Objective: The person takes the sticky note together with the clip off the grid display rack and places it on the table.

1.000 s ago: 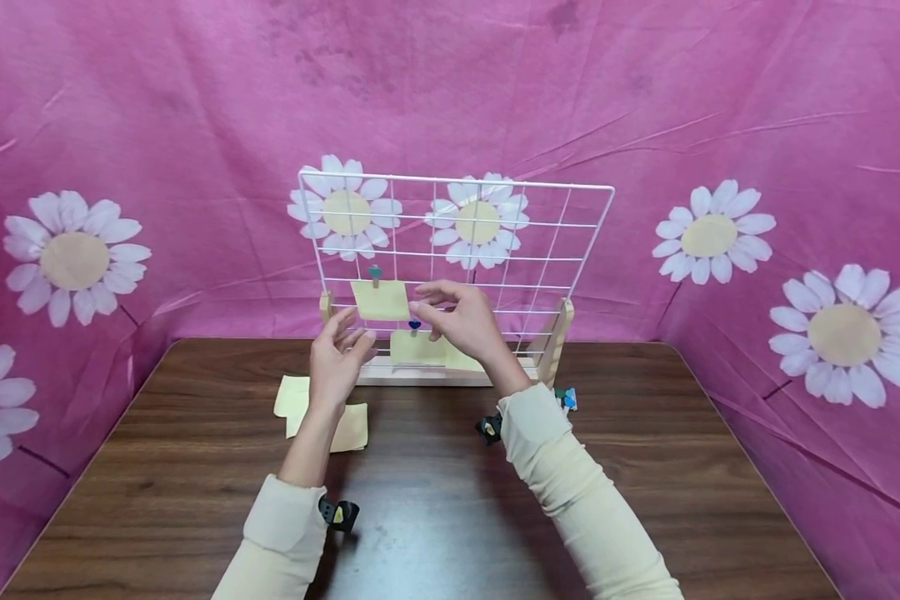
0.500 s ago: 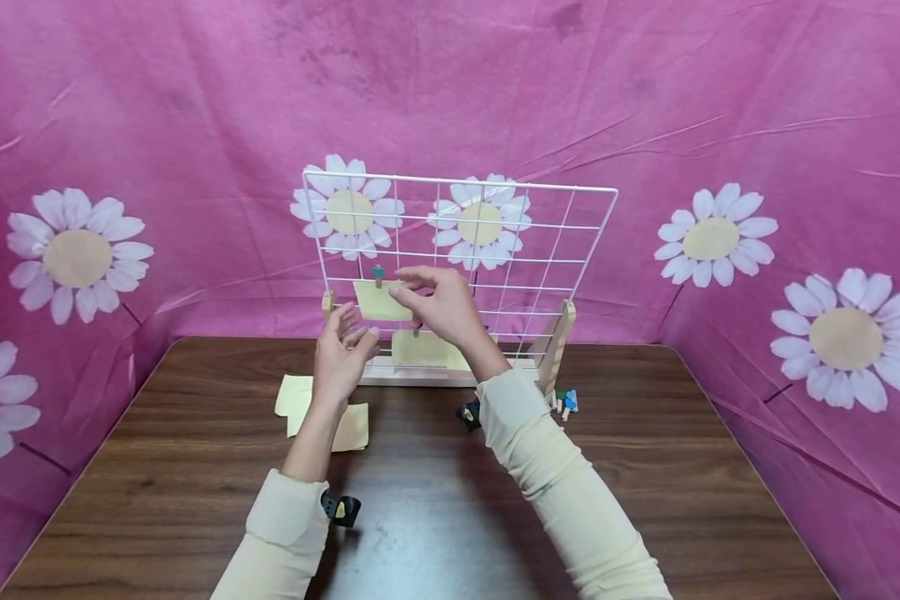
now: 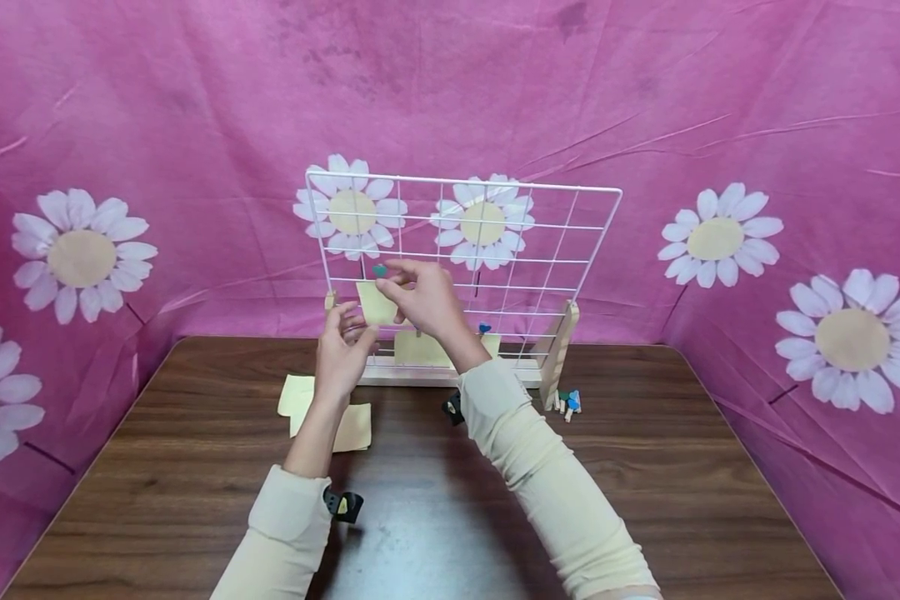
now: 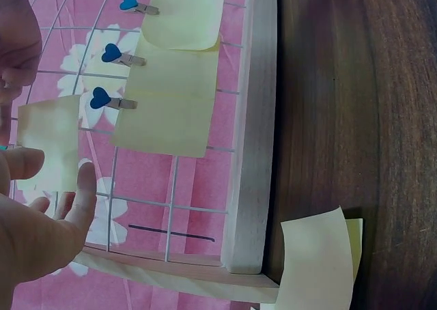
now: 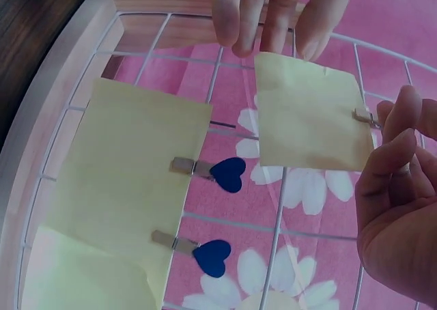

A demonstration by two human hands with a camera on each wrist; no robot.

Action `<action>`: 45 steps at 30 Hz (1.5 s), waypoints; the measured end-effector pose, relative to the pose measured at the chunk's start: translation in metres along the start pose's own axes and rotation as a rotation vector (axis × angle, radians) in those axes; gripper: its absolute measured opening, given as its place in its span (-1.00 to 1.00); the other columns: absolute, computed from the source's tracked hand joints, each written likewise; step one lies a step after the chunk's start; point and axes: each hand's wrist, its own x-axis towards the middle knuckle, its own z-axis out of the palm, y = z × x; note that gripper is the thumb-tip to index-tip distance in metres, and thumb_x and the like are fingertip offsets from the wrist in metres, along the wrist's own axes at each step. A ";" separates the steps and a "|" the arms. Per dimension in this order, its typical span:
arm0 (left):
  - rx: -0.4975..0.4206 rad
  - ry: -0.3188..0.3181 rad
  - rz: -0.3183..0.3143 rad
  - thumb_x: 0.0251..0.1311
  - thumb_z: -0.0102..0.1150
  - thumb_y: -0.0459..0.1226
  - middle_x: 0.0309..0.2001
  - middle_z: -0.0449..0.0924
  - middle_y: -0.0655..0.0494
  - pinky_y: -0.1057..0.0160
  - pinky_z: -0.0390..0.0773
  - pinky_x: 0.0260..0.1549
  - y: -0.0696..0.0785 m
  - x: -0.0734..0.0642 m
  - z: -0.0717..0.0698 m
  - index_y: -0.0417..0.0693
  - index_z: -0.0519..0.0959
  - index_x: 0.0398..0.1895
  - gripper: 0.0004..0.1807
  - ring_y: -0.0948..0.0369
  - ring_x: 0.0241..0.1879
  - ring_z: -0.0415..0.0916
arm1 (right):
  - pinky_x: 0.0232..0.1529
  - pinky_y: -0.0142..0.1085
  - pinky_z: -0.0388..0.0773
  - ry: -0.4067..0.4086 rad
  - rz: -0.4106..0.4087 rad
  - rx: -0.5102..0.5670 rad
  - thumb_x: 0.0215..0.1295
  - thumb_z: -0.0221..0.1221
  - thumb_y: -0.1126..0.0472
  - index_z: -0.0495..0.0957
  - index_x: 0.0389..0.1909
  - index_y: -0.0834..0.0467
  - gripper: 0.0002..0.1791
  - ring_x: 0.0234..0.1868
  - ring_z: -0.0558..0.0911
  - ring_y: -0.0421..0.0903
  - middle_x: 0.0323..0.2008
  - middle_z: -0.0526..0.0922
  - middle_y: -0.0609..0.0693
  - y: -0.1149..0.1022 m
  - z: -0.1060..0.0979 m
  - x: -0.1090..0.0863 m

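A yellow sticky note (image 3: 375,303) hangs on a white wire grid (image 3: 525,223), held by a small wooden clothespin (image 5: 363,117) with a teal heart (image 3: 379,271). My right hand (image 3: 426,302) has its thumb and fingertips at that clothespin; the fingers partly cover it, so a pinch cannot be confirmed. My left hand (image 3: 339,354) is beside the note's lower left, fingers loosely bent and apart, fingertips close to its edge. Lower on the grid hang overlapping sticky notes (image 4: 177,71), fastened by clothespins with blue hearts (image 5: 227,175).
The grid stands in a wooden base (image 3: 412,377) with a side post (image 3: 562,350) on a brown table (image 3: 645,483). Loose sticky notes (image 3: 354,425) lie at the left. Several clothespins (image 3: 570,402) lie by the right post. A pink flowered cloth (image 3: 195,125) surrounds the table.
My right hand has moved left and slightly up, from beside the upper note to its teal-heart clothespin. My left hand has stayed nearly in place. The note still hangs where it was.
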 end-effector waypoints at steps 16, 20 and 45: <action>0.013 0.044 -0.022 0.32 0.13 -0.47 -0.05 0.52 -0.12 0.37 0.73 -0.38 0.009 0.001 -0.007 -0.25 0.41 0.30 -0.53 0.24 -0.33 0.59 | -0.74 -0.44 0.52 0.029 0.007 -0.051 0.46 0.22 0.21 0.62 0.15 0.22 -0.68 -0.65 0.65 -0.14 -0.15 0.76 0.09 -0.014 0.017 0.008; -0.003 0.065 -0.006 0.30 0.11 -0.50 -0.11 0.54 -0.12 0.39 0.72 -0.43 0.011 0.000 -0.009 -0.26 0.44 0.26 -0.56 0.32 -0.41 0.57 | -0.63 -0.41 0.61 0.073 -0.042 -0.116 0.42 0.28 0.19 0.65 -0.02 0.23 -0.76 -0.62 0.64 -0.18 -0.29 0.76 0.06 -0.013 0.019 0.008; -0.045 0.054 0.028 0.28 0.13 -0.50 -0.20 0.56 -0.07 0.39 0.70 -0.50 0.009 0.004 0.002 -0.30 0.50 0.17 -0.62 0.32 -0.50 0.54 | -0.71 -0.35 0.32 0.291 -0.237 -0.458 0.33 0.36 0.15 0.80 -0.18 0.05 -0.88 -0.58 0.52 -0.13 -0.25 0.80 -0.05 -0.002 0.017 0.000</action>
